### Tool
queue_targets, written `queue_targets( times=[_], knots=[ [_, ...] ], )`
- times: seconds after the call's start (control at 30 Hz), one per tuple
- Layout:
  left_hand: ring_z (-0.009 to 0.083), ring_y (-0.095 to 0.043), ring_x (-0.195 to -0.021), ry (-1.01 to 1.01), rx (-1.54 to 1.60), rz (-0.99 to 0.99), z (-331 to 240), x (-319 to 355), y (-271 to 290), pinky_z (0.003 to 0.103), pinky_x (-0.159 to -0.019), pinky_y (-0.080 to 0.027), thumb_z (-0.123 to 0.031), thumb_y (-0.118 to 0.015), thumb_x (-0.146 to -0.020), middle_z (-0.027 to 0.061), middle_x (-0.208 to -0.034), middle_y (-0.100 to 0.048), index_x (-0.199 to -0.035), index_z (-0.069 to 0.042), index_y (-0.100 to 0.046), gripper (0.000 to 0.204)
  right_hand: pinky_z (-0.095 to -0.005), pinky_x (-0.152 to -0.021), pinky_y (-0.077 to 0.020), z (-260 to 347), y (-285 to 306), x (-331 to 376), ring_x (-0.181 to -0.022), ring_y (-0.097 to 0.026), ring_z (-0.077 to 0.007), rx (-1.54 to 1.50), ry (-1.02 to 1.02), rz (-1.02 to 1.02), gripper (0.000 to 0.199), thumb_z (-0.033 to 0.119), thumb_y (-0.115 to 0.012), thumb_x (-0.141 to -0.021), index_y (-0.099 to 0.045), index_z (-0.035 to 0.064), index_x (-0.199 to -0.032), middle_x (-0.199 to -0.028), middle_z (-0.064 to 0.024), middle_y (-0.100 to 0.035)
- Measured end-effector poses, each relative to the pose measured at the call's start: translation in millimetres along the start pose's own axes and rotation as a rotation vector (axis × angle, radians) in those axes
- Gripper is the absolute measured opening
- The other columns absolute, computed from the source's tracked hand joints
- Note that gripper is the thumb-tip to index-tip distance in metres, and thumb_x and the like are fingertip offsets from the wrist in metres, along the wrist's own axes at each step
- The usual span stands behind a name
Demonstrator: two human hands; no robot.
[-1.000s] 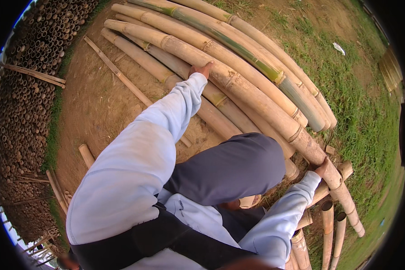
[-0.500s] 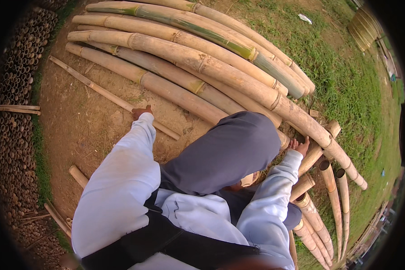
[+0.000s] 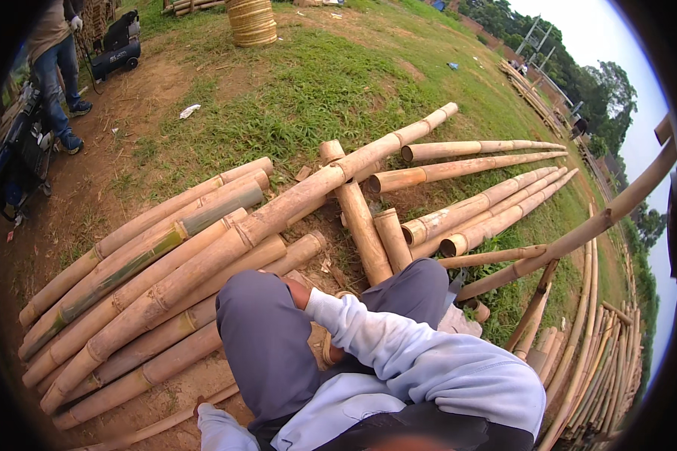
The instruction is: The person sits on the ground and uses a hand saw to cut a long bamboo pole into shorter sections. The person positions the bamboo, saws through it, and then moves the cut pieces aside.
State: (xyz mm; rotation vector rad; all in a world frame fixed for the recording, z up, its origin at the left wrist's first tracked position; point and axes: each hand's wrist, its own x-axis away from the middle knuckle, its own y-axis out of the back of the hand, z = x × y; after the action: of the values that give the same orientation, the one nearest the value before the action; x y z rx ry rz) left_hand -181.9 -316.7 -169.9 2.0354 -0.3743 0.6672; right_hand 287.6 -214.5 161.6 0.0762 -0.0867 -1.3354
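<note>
Low in the head view, my left hand (image 3: pixel 200 404) is closed around a thin bamboo stick (image 3: pixel 162 426) lying close to the ground; my sleeve and leg hide part of it. My right hand (image 3: pixel 299 292) is beside my raised knee, its fingers mostly hidden behind the knee. Beyond my knees lie several thick bamboo poles (image 3: pixel 128 370), side by side on bare soil. One long tan pole (image 3: pixel 241 235) lies across the top of them, and its far end rests over a short crosswise bamboo log (image 3: pixel 363 233).
Several cut poles (image 3: pixel 474 155) stretch away over grass to the right. A slanted pole on a support (image 3: pixel 579 244) rises at the right, near stacked bamboo (image 3: pixel 617 361). At the far left a person (image 3: pixel 56 68) stands beside a black wheeled machine (image 3: pixel 118 52). A yellowish coil (image 3: pixel 251 21) stands behind.
My view has swung right and up, showing more yard and sky. My right hand has left the long pole and come back beside my knee. My left hand stays at the thin stick.
</note>
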Motion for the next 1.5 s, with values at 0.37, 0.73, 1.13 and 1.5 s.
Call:
queue_targets(
  times=[0.37, 0.73, 1.13, 1.5],
  knots=[
    [0.0345, -0.070, -0.075, -0.011, 0.635, -0.146, -65.4, 5.9, 10.1, 0.042, -0.066, -0.059, -0.016, -0.072, -0.078, 0.0204, -0.091, -0.071, -0.095, 0.007, -0.066, 0.030, -0.0357, -0.102, -0.0471, 64.5, 40.4, -36.8, -0.114, -0.061, -0.0190, -0.365, -0.050, 0.084, 0.052, 0.041, -0.050, -0.103, -0.056, 0.0024, -0.137, -0.123, -0.0124, -0.065],
    [0.0290, -0.065, -0.108, -0.404, 1.293, 0.693, -166.9, 211.3, 57.5, 0.037, -0.092, -0.055, -0.004, -0.059, -0.084, 0.0183, -0.114, -0.065, -0.115, 0.011, -0.058, 0.035, -0.0367, -0.095, -0.0521, 86.5, 5.8, -132.0, -0.114, -0.065, -0.0225, 0.129, 0.238, 0.367, 0.047, 0.030, -0.071, -0.092, -0.061, 0.0062, -0.132, -0.119, -0.0136, -0.069],
    [0.0296, -0.066, -0.102, -0.072, 1.223, 0.953, -127.2, 276.4, 56.1, 0.044, -0.091, -0.054, -0.020, -0.066, -0.091, 0.0172, -0.112, -0.063, -0.118, -0.005, -0.049, 0.035, -0.0435, -0.076, -0.0540, 11.3, -2.6, -106.0, -0.086, -0.068, -0.0339, 1.300, 0.472, 0.609, 0.036, 0.032, -0.068, -0.084, -0.064, 0.0099, -0.111, -0.095, -0.0105, -0.068],
    [0.0274, -0.069, -0.102, -0.235, 1.143, 0.722, -139.7, 244.5, 81.8, 0.040, -0.089, -0.058, -0.016, -0.059, -0.096, 0.0210, -0.111, -0.069, -0.119, 0.003, -0.056, 0.029, -0.0453, -0.076, -0.0520, -84.2, 84.5, -114.0, -0.086, -0.066, -0.0347, 1.172, 0.582, 0.437, 0.032, 0.033, -0.066, -0.084, -0.064, 0.0084, -0.105, -0.088, -0.0107, -0.065]
  ],
)
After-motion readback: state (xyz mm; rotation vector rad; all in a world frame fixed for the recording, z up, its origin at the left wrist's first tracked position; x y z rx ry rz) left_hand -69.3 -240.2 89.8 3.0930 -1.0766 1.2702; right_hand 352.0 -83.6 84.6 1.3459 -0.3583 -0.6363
